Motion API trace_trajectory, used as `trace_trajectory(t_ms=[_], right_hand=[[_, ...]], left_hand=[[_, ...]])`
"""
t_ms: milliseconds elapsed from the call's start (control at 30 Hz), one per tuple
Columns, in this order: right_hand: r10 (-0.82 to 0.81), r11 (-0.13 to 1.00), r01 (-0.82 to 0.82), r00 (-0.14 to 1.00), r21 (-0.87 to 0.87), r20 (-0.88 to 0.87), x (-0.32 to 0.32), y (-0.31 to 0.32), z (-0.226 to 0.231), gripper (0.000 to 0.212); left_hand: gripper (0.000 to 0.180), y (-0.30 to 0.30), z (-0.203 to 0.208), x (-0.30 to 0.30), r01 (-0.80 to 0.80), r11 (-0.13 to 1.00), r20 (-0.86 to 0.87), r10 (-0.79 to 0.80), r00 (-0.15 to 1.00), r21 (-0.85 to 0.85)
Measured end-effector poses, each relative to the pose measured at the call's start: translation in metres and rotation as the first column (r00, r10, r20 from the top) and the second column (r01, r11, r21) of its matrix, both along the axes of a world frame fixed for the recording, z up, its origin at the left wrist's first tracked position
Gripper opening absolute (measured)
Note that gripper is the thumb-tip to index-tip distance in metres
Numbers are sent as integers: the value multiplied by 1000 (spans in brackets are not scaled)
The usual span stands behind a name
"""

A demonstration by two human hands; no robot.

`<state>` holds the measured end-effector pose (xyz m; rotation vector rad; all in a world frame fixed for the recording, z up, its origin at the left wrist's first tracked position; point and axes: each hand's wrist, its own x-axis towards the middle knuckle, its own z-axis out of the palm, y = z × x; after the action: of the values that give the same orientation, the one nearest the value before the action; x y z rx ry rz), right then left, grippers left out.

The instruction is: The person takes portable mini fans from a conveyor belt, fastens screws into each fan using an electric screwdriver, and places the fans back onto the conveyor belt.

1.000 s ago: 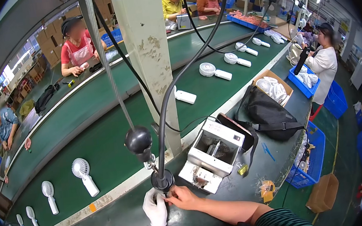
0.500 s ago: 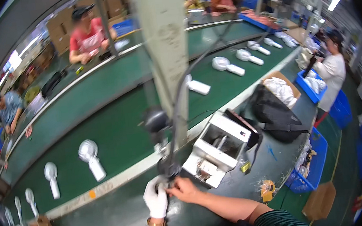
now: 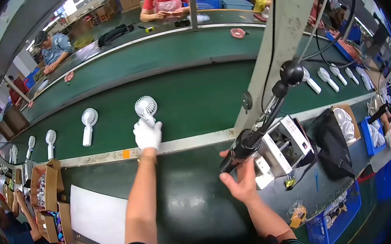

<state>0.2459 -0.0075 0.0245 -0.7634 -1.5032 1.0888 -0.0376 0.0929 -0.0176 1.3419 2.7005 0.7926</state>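
- Handheld fan, white, lies on the green belt a little left of the frame's upper centre, its round head toward the top and its handle mostly covered by the left hand.
- Weight should be slight (hollow plastic, by the look of it), and the shell looks stiff, with little give under a squeeze.
- Smooth plastic may slide a bit against the white glove; the thin ribs of the head look the most fragile part, so the handle, just below them, seems the better place to take hold.
- Left hand lies over that handle, thumb out to one side; I cannot tell whether its fingers close on the fan.
- Right hand, bare, curves about the lower end of a black driver right of the frame's centre, thumb apart from the fingers; whether it grips cannot be told.
- Compared with half a second ago, the hands are well apart, no longer together beneath the driver over the dark tabletop.
- Pillar and driver now stand farther right (the view itself seems turned leftward), and the driver leans clearly, lower end toward the lower left.
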Motion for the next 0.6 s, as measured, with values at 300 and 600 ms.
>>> trace_trajectory(t_ms=[300, 600], right_hand=[[-65, 998, 62, 966, -21, -252, 29, 9, 42, 89], [-295, 933, 311, 949, 179, -112, 30, 11, 39, 80]], left_hand=[[39, -20, -14, 42, 78, 880, 790, -456, 409, 468], [20, -152, 5, 144, 30, 939, 864, -303, -403, 343]])
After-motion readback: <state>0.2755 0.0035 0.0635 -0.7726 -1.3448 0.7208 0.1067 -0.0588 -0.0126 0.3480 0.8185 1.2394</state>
